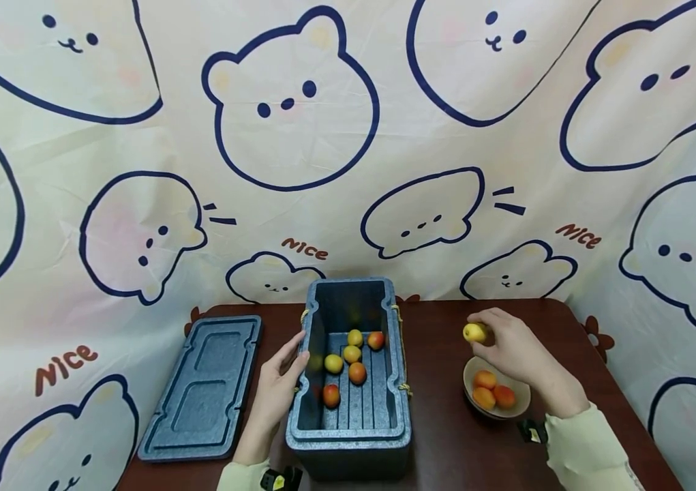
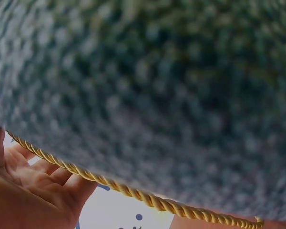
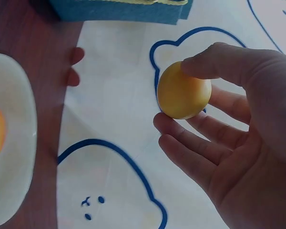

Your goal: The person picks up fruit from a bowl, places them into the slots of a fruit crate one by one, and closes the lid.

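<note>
My right hand (image 1: 512, 349) pinches a small yellow fruit (image 1: 474, 333) above the far side of a pale bowl (image 1: 523, 404); in the right wrist view the thumb lies on top of this round fruit (image 3: 181, 93), fingers beneath. Several orange fruits (image 1: 485, 380) lie in the bowl. My left hand (image 1: 275, 389) rests against the left side of a grey-blue foam box (image 1: 350, 435), fingers extended along its rim. Inside the box are several yellow fruits (image 1: 333, 363) and red-orange ones (image 1: 331, 395). The left wrist view is mostly filled by the box wall (image 2: 143, 95).
A grey-blue lid (image 1: 200, 389) lies flat on the dark brown table (image 1: 440, 409), left of the box. Yellow twisted rope (image 2: 128, 191) runs along the box's sides. Behind the table hangs a cream cloth (image 1: 335, 225) with bear drawings.
</note>
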A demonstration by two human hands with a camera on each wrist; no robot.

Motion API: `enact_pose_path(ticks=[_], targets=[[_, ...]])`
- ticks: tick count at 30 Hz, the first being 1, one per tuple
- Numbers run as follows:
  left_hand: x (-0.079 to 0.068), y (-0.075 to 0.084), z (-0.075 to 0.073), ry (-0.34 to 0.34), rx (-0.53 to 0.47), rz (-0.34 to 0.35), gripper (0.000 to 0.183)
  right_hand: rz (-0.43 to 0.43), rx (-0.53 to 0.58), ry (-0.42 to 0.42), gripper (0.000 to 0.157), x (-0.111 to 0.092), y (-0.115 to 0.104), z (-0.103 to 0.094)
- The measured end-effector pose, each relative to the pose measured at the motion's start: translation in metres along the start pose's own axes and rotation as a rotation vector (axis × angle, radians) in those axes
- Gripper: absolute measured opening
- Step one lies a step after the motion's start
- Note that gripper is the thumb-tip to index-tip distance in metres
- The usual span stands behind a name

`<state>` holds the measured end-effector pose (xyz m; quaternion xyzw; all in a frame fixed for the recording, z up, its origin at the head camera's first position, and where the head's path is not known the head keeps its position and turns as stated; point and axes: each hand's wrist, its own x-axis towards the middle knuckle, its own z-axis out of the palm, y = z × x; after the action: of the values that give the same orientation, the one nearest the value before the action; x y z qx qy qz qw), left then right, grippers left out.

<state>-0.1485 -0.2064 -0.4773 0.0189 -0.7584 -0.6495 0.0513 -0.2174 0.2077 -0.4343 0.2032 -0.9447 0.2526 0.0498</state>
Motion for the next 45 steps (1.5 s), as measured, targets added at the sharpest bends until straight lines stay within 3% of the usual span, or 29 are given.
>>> enact_pose_path(ticks=[30,45], targets=[[0.001,-0.002,0.001,0.002,-0.018,-0.033,0.045,-0.138,0.031,-0.043,0.036,0.042,-0.048,-0.015],[0.002,0.000,0.000,0.005,-0.007,-0.033,0.045,-0.195,0.051,-0.072,0.038,0.055,-0.070,-0.012]])
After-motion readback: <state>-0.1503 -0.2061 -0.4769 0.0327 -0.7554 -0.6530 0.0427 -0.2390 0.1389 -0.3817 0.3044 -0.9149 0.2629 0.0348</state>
